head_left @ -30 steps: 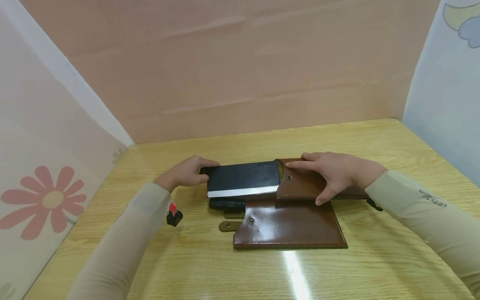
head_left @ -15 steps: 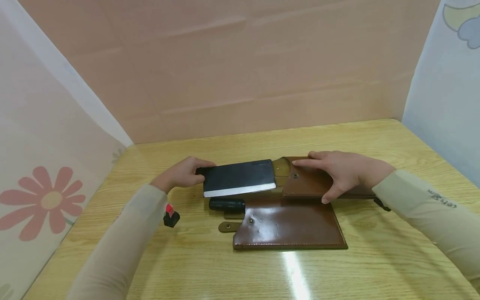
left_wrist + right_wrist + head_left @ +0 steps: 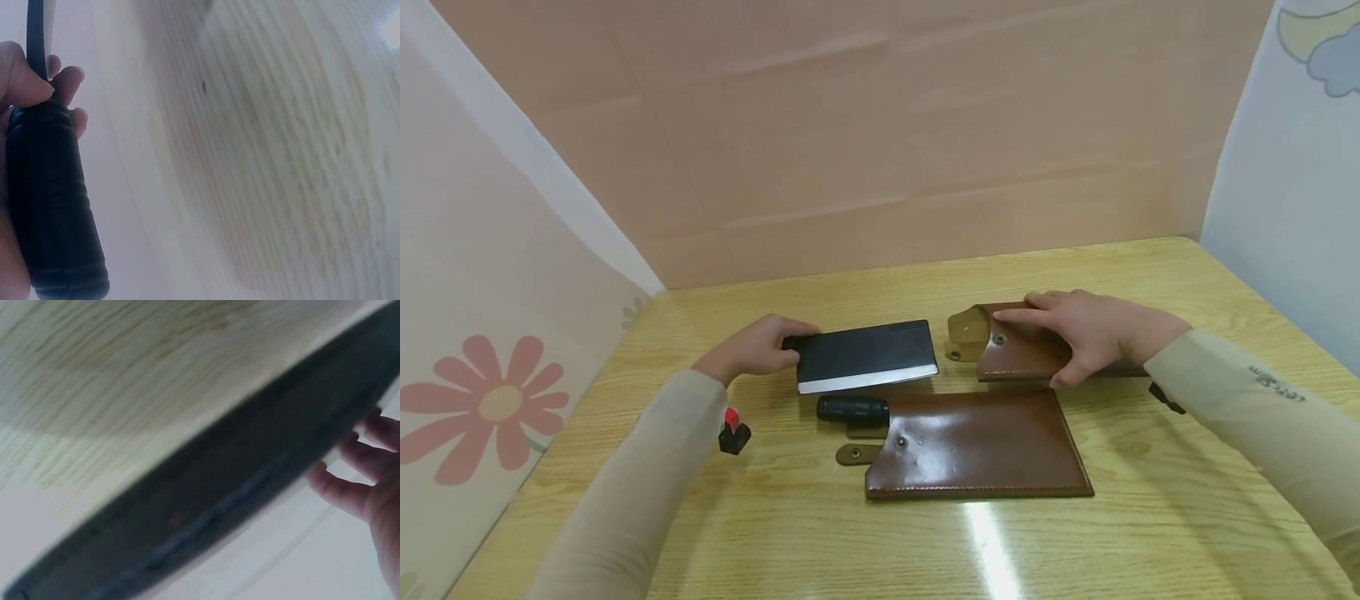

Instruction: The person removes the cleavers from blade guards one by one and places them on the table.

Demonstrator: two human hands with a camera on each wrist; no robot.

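A pale wooden table (image 3: 820, 542) stands in a corner, with a pinkish wall behind it, a flower-printed panel on the left and a light blue one on the right. On the left half of the table the left hand (image 3: 758, 347) curls its fingers (image 3: 57, 81) around the black handle (image 3: 53, 206) of a cleaver (image 3: 865, 356); the dark blade points right, its bright edge toward the near side. The cleaver is wholly out of its cover. Just to its right, with a gap of bare wood between them, lies a small brown leather sheath (image 3: 1026, 357), mouth and snap flap facing the blade. The right hand (image 3: 1086, 332) grips the sheath from above, fingers over its far edge and top, thumb pinching at the near edge. In the right wrist view the sheath (image 3: 206, 506) shows as a dark blurred band with fingertips (image 3: 350, 487) beyond it. Nearer the person lies a larger brown leather sheath (image 3: 977, 446), a second black handle (image 3: 853, 408) sticking out of its left end. A small red-and-black object (image 3: 731, 431) sits beside the left sleeve.
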